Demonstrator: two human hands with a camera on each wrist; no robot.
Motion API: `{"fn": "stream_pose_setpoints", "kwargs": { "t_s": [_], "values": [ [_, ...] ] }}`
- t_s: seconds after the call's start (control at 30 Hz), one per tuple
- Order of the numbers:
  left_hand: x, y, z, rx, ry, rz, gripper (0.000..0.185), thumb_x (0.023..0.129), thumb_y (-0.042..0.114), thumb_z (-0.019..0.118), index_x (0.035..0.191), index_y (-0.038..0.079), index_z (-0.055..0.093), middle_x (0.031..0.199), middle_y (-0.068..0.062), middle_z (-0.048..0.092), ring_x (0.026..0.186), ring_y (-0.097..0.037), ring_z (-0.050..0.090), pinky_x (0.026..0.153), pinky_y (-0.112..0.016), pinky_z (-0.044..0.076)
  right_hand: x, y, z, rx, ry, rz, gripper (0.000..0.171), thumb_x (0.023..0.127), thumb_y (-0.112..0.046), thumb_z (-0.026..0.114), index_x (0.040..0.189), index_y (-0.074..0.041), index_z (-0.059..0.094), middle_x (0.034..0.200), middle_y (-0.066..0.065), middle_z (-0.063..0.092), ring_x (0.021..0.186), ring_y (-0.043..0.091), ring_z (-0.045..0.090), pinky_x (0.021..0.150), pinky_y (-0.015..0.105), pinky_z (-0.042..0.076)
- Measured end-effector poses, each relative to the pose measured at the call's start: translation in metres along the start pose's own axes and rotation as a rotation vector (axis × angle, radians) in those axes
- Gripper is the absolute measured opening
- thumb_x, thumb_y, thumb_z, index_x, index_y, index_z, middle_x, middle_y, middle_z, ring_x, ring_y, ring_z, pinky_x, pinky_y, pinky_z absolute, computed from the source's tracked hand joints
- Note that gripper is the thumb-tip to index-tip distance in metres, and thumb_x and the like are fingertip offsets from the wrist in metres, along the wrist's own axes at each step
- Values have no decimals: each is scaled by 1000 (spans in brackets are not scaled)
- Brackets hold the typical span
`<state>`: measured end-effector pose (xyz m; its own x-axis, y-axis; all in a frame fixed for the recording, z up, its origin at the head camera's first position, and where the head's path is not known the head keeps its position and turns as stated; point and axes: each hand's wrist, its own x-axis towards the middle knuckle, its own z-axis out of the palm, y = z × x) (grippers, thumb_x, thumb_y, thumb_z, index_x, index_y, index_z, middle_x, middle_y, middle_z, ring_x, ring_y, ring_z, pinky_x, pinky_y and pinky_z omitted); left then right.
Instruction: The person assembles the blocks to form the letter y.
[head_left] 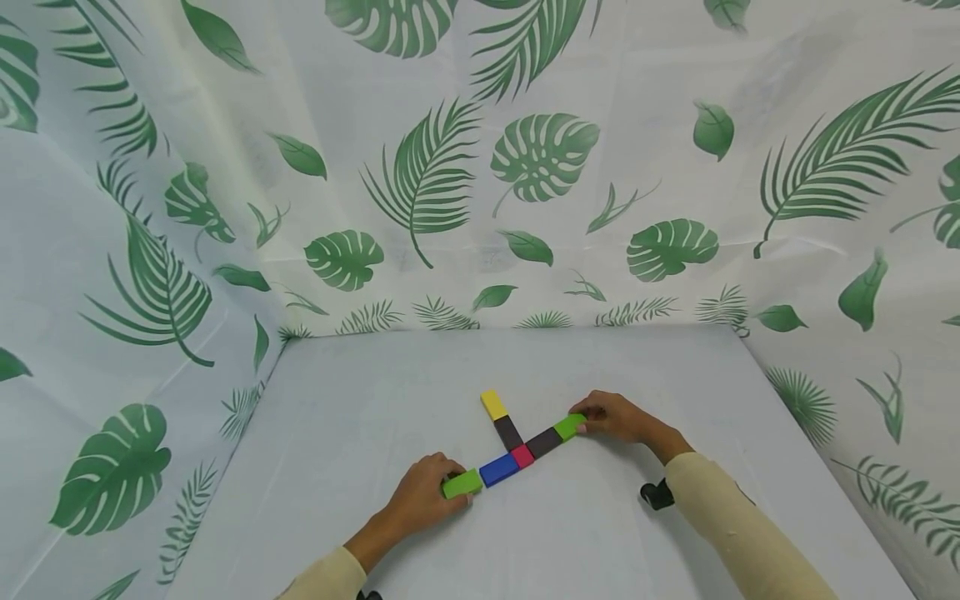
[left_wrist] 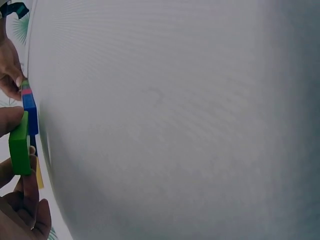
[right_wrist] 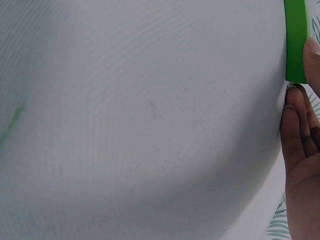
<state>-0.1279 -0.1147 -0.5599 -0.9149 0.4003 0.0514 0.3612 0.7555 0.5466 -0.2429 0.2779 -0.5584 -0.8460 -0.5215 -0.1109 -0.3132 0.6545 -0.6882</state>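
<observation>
Fingers [head_left: 448, 477] and fingers [head_left: 588, 414] pinch end green blocks [head_left: 461, 484].

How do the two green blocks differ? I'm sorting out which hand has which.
The near green block lies by the blue block, held by the left hand. The far green block adjoins a dark block, held by the right hand. Both end the same row.

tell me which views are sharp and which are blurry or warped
Head view: evenly lit, sharp, soft shadows beside the left hand and right hand. Left wrist view: table bulges, surface soft, green block at the edge. Right wrist view: same bulge, dark corners, other green block cropped.
</observation>
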Motion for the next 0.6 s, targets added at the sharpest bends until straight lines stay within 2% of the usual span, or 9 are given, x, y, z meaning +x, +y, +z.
{"fn": "stream_pose_setpoints", "kwargs": {
  "t_s": [0.27, 0.6],
  "values": [
    [3, -1, 3, 6, -13, 6, 38, 81, 41, 81, 109, 15, 74, 91, 9, 63, 79, -2, 50, 68, -21, 42, -1, -2, 0, 9, 14, -11, 34, 91, -21, 75, 122, -8, 70, 99, 1, 64, 88, 10, 53, 78, 23, 46],
    [4, -1, 5, 8, -17, -30, 38, 80, 40, 83, 107, 15, 74, 90, 10, 64, 79, -1, 51, 69, -23, 44, 0, 1, -1, -9, 6, -20, 35, 91, -23, 74, 123, -8, 70, 99, -1, 63, 88, 10, 52, 79, 24, 46]
  ]
}}
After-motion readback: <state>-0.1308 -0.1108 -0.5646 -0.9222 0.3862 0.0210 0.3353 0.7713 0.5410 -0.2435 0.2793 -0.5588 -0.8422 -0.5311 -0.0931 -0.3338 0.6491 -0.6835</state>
